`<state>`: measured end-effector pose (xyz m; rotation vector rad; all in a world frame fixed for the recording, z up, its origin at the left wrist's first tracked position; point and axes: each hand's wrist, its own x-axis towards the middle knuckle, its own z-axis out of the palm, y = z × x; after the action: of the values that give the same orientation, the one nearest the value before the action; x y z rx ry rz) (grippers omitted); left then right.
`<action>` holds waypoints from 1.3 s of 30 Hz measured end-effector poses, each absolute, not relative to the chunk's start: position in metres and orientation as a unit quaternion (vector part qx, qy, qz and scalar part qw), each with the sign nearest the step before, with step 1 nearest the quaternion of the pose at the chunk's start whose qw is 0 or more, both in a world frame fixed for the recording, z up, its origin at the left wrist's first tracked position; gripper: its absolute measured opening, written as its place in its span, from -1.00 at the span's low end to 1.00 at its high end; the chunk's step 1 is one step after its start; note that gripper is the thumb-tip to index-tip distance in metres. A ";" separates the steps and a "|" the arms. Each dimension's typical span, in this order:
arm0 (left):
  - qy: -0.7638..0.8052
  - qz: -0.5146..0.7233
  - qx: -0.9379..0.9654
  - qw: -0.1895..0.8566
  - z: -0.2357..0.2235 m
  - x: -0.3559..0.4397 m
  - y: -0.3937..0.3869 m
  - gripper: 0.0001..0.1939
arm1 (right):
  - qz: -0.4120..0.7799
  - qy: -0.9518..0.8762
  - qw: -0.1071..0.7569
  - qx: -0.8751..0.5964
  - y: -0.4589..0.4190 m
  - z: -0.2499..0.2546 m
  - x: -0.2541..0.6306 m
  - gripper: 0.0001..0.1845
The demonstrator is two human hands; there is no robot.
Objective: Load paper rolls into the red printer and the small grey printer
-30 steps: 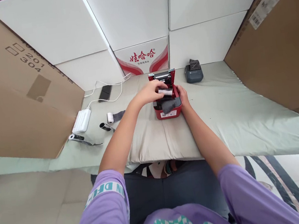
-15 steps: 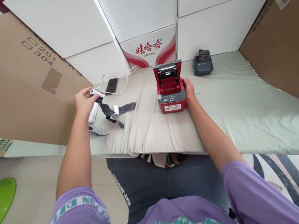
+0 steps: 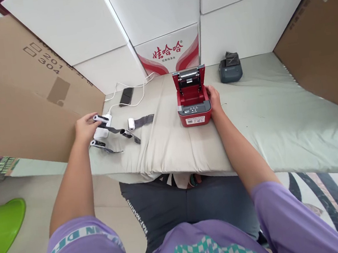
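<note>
My left hand [image 3: 86,129] pinches a small white paper roll [image 3: 100,119] at the left, and a dark strip trails from it to the right. Under and beside that roll lies a white power strip [image 3: 101,131]. Around it rest another white roll with a dark tail [image 3: 98,143], a dark-wrapped roll [image 3: 125,134] and a white roll with a flat dark strip [image 3: 131,124]. My right hand [image 3: 214,99] grips the right side of a red printer [image 3: 197,119], its fingers partly hidden behind. The printer's lid [image 3: 189,76] stands raised.
Farther back on the right sits a dark portable printer [image 3: 230,70]. A black phone [image 3: 126,97] and a white cable [image 3: 141,102] lie at the back left. Cardboard [image 3: 27,87] flanks the cloth-covered surface [image 3: 172,151], and white boxes [image 3: 159,3] stand behind.
My left hand has moved left and toward me with the paper roll, drawing its dark strip along. My right hand stays at the red printer.
</note>
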<state>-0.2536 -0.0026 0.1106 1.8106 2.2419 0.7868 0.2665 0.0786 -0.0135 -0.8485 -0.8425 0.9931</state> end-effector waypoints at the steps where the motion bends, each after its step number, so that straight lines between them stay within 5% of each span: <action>1: 0.748 0.308 0.577 0.111 0.113 -0.256 -0.005 -0.24 | 0.450 -0.379 0.714 -0.381 0.080 -0.015 0.267 -0.49; 7: 0.748 0.306 0.546 0.221 0.102 -0.271 -0.012 -0.20 | 0.452 -0.378 0.712 -0.382 0.086 -0.019 0.268 -0.45; 12: 0.776 0.169 0.585 0.164 0.080 -0.265 -0.013 -0.26 | 0.448 -0.389 0.713 -0.373 0.085 -0.018 0.268 -0.45; 16: 0.769 0.179 0.610 0.069 0.085 -0.246 -0.011 -0.26 | 0.438 -0.398 0.711 -0.381 0.082 -0.017 0.267 -0.48; 19: 0.732 0.168 0.655 0.091 0.097 -0.223 0.002 -0.29 | 0.435 -0.398 0.712 -0.382 0.080 -0.015 0.267 -0.48; 27: 0.766 -0.084 0.625 0.125 0.096 -0.150 0.051 -0.39 | 0.447 -0.388 0.708 -0.384 0.077 -0.011 0.266 -0.44; 32: 0.719 0.055 0.688 0.085 0.104 -0.125 0.040 -0.37 | 0.441 -0.384 0.713 -0.387 0.077 -0.010 0.265 -0.44; 36: 0.583 0.255 0.739 0.223 0.134 -0.079 0.023 -0.44 | 0.430 -0.388 0.719 -0.384 0.079 -0.013 0.265 -0.47; 39: 0.487 0.292 0.773 0.282 0.149 -0.025 0.024 -0.47 | 0.429 -0.389 0.716 -0.390 0.080 -0.013 0.266 -0.48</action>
<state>-0.0255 0.0244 0.1491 2.0711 1.3030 0.7833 0.2662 0.0798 -0.0132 -0.8624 -0.8601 0.9500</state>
